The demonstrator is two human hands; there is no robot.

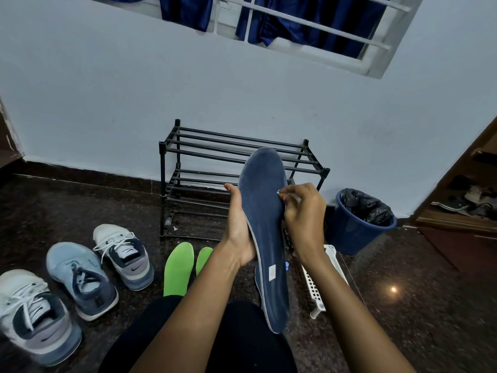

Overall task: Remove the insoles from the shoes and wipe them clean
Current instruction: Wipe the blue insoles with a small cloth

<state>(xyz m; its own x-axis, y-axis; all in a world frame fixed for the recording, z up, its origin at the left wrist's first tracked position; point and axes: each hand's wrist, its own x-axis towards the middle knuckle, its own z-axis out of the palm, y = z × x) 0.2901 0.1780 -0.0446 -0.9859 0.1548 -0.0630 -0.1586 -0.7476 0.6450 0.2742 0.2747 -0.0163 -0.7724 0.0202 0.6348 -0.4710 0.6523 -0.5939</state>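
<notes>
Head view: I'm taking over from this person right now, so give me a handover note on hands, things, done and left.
Left hand grips the blue insole by its left edge, held upright.
Right hand pinches a small white piece at the insole's right edge; I cannot tell what it is.
Two green insoles lie on the floor, and three shoes stand to their left.
Done: at least three insoles are out.
Left: probably wiping the blue one. Whether the green ones are wiped is unclear.
</notes>
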